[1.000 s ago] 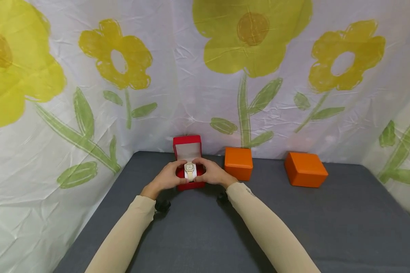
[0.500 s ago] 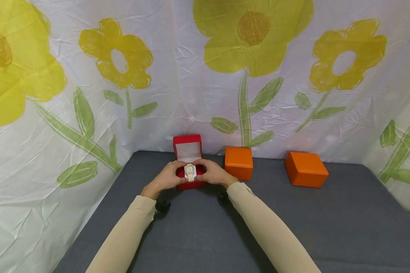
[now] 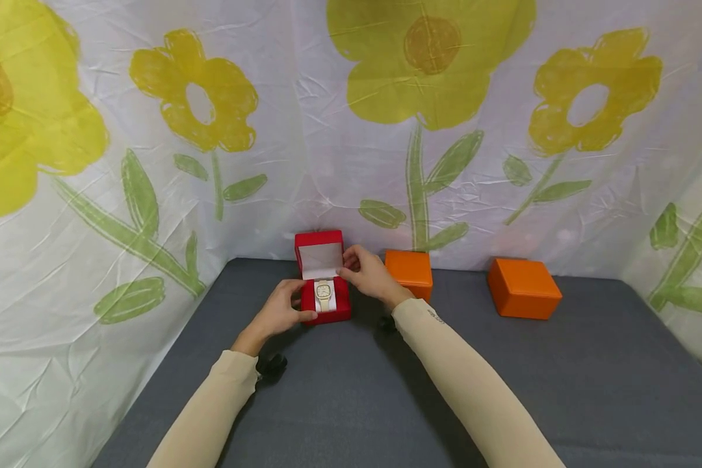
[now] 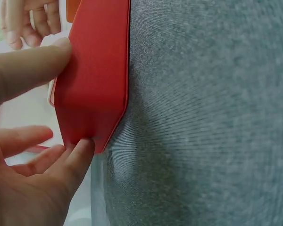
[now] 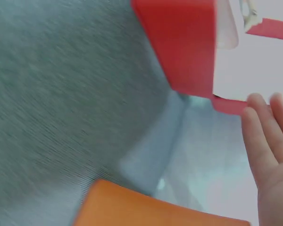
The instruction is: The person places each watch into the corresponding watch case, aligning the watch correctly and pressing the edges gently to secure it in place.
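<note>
A red watch box (image 3: 335,317) stands at the back of the table with its lid (image 3: 322,260) raised, pale lining showing. Inside, a wristwatch (image 3: 324,292) with a cream strap and squarish face sits on a white cushion. My left hand (image 3: 273,312) holds the box's front left corner. In the left wrist view its thumb (image 4: 47,63) lies on the front wall and its fingertips on the side wall. Beside the lid's right edge is my right hand (image 3: 367,274); the right wrist view has its extended fingers (image 5: 259,127) right at the lid's rim.
An orange box (image 3: 408,263) stands just right of my right hand, partly behind it. Farther right sits a second orange box (image 3: 523,289). Grey cloth covers the table (image 3: 339,396), and a flower-printed sheet (image 3: 304,130) hangs close behind the boxes.
Both hands held the watch and its cushion inside the box. They have let go: the left moved to the box's front left corner, the right up to the lid's right edge.
</note>
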### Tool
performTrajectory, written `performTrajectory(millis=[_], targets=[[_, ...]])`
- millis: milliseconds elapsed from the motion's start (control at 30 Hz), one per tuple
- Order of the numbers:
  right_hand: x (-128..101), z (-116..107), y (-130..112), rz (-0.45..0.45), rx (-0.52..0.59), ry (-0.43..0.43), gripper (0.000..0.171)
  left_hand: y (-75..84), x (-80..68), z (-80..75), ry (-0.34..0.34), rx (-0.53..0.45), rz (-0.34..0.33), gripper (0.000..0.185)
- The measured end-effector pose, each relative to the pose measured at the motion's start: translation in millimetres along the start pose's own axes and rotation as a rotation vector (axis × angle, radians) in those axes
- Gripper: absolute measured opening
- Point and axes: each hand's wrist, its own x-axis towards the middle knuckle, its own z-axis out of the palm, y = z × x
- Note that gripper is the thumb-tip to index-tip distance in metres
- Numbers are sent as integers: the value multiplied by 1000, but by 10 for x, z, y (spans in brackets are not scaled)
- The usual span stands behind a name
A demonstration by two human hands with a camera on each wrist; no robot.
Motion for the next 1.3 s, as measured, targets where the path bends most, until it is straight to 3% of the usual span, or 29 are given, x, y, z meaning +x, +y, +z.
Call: performTrajectory(millis=[100, 233, 367, 500, 700, 900, 1033, 1167, 1300], targets=[[54, -60, -60, 1, -25, 45, 45, -6, -21, 1, -15, -29, -55, 75], [149, -127, -140, -18, -107, 34, 61, -25, -25, 3, -19, -46, -122, 77], [260, -173, -215, -67, -237, -9, 67, -58, -8, -4, -24, -55, -126, 77], [364, -199, -268, -114, -315, -44, 59, -67, 8, -13, -23, -55, -113, 77], [436, -208, -296, -166, -316, -53, 40, -73, 4, -8, 2, -74, -118, 81], [381, -229, -321, -180, -311, -86, 38, -84, 0, -5, 36, -169, -86, 104], [333, -244, -316, -156, -269, -109, 38, -76, 7, -20, 22, -170, -28, 114], [290, -244, -304, -134, -240, -122, 37, 106, -51, -109, -19, -167, 13, 116], [259, -237, -296, -137, -222, -120, 36, 90, -33, -138, -58, -202, 29, 119]])
